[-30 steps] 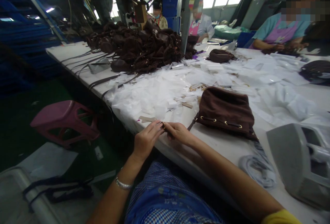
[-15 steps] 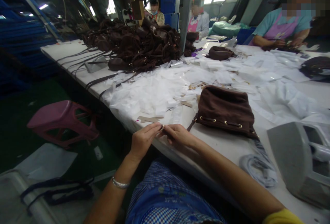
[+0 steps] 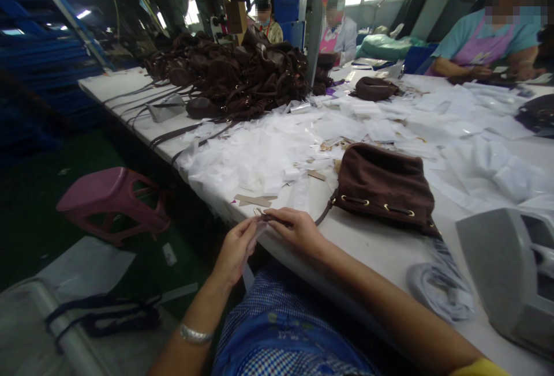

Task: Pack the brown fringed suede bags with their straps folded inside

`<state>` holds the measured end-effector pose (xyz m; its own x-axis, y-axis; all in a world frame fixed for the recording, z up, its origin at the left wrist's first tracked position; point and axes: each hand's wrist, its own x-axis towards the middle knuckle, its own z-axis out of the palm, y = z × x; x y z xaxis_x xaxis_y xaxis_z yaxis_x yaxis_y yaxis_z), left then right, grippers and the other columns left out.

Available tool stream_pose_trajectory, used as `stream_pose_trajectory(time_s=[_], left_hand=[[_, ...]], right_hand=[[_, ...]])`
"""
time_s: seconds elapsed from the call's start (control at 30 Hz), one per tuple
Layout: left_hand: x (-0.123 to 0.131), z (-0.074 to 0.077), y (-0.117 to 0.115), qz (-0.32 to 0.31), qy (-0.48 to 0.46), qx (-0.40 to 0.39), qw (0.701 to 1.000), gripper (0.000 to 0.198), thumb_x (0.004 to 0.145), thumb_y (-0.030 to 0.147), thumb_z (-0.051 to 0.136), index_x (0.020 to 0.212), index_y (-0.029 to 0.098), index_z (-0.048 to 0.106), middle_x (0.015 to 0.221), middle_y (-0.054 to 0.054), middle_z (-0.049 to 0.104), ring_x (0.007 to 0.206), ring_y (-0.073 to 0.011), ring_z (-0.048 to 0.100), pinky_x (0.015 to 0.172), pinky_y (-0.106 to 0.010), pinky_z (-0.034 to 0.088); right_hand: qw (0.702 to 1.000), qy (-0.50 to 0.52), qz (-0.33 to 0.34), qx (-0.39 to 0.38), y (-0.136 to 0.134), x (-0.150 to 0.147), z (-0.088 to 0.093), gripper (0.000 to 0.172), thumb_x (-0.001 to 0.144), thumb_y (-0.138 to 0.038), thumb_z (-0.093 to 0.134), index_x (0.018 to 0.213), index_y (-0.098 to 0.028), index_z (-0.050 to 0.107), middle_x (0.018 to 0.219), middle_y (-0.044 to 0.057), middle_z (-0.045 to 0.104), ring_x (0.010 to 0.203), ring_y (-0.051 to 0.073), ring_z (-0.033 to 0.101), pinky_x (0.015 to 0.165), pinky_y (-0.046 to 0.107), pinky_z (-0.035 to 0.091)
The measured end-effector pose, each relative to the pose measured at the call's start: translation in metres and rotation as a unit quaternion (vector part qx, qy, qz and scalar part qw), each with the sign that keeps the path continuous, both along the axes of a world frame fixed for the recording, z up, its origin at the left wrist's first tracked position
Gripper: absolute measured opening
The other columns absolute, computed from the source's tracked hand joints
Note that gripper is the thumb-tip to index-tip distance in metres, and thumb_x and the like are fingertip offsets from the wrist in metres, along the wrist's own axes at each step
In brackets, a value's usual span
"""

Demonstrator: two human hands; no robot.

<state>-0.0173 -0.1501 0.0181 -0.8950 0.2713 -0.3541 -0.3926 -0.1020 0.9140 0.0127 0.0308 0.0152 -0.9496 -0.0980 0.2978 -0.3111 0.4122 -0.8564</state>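
My right hand [image 3: 298, 230] pinches the end of a thin brown strap [image 3: 325, 213] at the table's near edge. The strap runs to a dark brown bag [image 3: 385, 183] lying on the table, with gold eyelets along its near side. A small metal clasp [image 3: 258, 212] shows at the strap's end, between my hands. Just left of it, my left hand [image 3: 237, 244] is closed on a thin translucent strip [image 3: 248, 277] that hangs down below the fingers.
White plastic wrappers [image 3: 268, 145] cover the middle of the table [image 3: 346, 249]. Behind them is a heap of brown bags [image 3: 234, 76]. A grey dispenser [image 3: 497, 266] and a grey roll [image 3: 439, 292] lie right. A pink stool [image 3: 97, 191] stands left. Several people work beyond.
My left hand has turned and dropped slightly, and a translucent strip now hangs from it. The metal clasp has come into view at the strap's end. The whole view has shifted a little.
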Motion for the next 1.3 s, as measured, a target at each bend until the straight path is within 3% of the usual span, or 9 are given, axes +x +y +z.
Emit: stream_pose_trajectory(time_s=[0.2, 0.3, 0.47, 0.6, 0.7, 0.9, 1.03, 1.13, 1.3], left_hand=[[0.003, 0.001, -0.005, 0.040, 0.105, -0.023, 0.993, 0.036, 0.078, 0.048, 0.073, 0.099, 0.019, 0.074, 0.094, -0.006, 0.075, 0.084, -0.0161, 0.069, 0.074, -0.023, 0.052], [-0.001, -0.002, -0.006, 0.054, 0.164, -0.063, 0.983, 0.030, 0.078, 0.043, 0.074, 0.096, 0.020, 0.075, 0.098, -0.006, 0.076, 0.092, -0.0190, 0.069, 0.087, -0.028, 0.052], [0.002, 0.001, -0.007, -0.011, 0.238, -0.086, 0.967, 0.027, 0.081, 0.039, 0.072, 0.099, 0.020, 0.076, 0.103, -0.007, 0.075, 0.100, -0.0221, 0.068, 0.096, -0.033, 0.050], [0.000, 0.000, -0.009, 0.072, 0.176, -0.041, 0.981, 0.037, 0.080, 0.042, 0.072, 0.108, 0.019, 0.072, 0.110, -0.008, 0.073, 0.103, -0.0229, 0.067, 0.095, -0.034, 0.050], [-0.005, -0.002, -0.013, 0.132, 0.167, 0.002, 0.977, 0.046, 0.084, 0.040, 0.069, 0.126, 0.022, 0.063, 0.123, -0.008, 0.068, 0.113, -0.0216, 0.063, 0.098, -0.031, 0.047], [-0.014, 0.007, -0.002, 0.160, 0.223, 0.053, 0.960, 0.069, 0.080, 0.025, 0.074, 0.142, 0.029, 0.045, 0.137, -0.009, 0.058, 0.107, -0.0179, 0.067, 0.093, -0.027, 0.050], [-0.012, 0.015, 0.010, 0.164, 0.206, 0.113, 0.958, 0.082, 0.075, 0.021, 0.079, 0.146, 0.032, 0.038, 0.135, -0.008, 0.060, 0.111, -0.0189, 0.065, 0.096, -0.027, 0.050], [-0.001, 0.014, 0.009, 0.138, 0.106, 0.163, 0.971, 0.077, 0.079, 0.029, 0.077, 0.145, 0.031, 0.039, 0.133, -0.009, 0.062, 0.113, -0.0213, 0.065, 0.095, -0.031, 0.052], [0.023, 0.001, 0.000, -0.031, -0.048, 0.119, 0.991, 0.047, 0.084, 0.044, 0.070, 0.119, 0.014, 0.065, 0.120, -0.016, 0.069, 0.104, -0.0245, 0.069, 0.090, -0.034, 0.055]], right_hand=[[0.985, 0.061, 0.013, 0.163, -0.002, 0.008, 0.007, 0.034, 0.097, -0.031, 0.050, 0.129, -0.028, 0.062, 0.121, 0.008, 0.068, 0.108, 0.023, 0.063, 0.091, 0.035, 0.048], [0.993, 0.033, 0.004, 0.109, -0.007, 0.010, 0.014, 0.033, 0.093, -0.034, 0.058, 0.123, -0.024, 0.063, 0.115, 0.007, 0.070, 0.104, 0.022, 0.064, 0.089, 0.032, 0.048], [0.999, -0.047, 0.013, -0.013, -0.014, 0.004, 0.019, 0.031, 0.093, -0.043, 0.056, 0.109, -0.021, 0.071, 0.096, 0.004, 0.075, 0.088, 0.020, 0.069, 0.080, 0.029, 0.050], [0.992, -0.090, -0.035, -0.078, -0.012, 0.000, 0.015, 0.036, 0.087, -0.041, 0.065, 0.116, -0.020, 0.070, 0.092, 0.005, 0.075, 0.075, 0.018, 0.069, 0.076, 0.030, 0.052], [0.976, -0.150, -0.039, -0.154, -0.011, 0.000, 0.015, 0.035, 0.082, -0.044, 0.070, 0.102, -0.015, 0.074, 0.079, 0.005, 0.073, 0.064, 0.016, 0.066, 0.065, 0.027, 0.052], [0.954, -0.204, 0.090, -0.202, -0.020, 0.008, 0.019, 0.035, 0.074, -0.049, 0.075, 0.092, -0.019, 0.078, 0.131, 0.011, 0.061, 0.062, 0.010, 0.064, 0.057, 0.023, 0.052], [0.962, -0.204, 0.069, -0.171, -0.018, 0.007, 0.018, 0.036, 0.079, -0.050, 0.072, 0.092, -0.017, 0.078, 0.078, 0.005, 0.072, 0.059, 0.012, 0.061, 0.057, 0.022, 0.047], [0.958, -0.220, 0.020, -0.183, -0.013, 0.002, 0.016, 0.037, 0.078, -0.050, 0.072, 0.091, -0.016, 0.077, 0.060, 0.000, 0.064, 0.052, 0.010, 0.055, 0.050, 0.020, 0.040], [0.950, -0.224, 0.010, -0.217, -0.011, -0.001, 0.012, 0.039, 0.076, -0.051, 0.074, 0.088, -0.014, 0.076, 0.063, 0.000, 0.066, 0.055, 0.010, 0.055, 0.051, 0.021, 0.041]])
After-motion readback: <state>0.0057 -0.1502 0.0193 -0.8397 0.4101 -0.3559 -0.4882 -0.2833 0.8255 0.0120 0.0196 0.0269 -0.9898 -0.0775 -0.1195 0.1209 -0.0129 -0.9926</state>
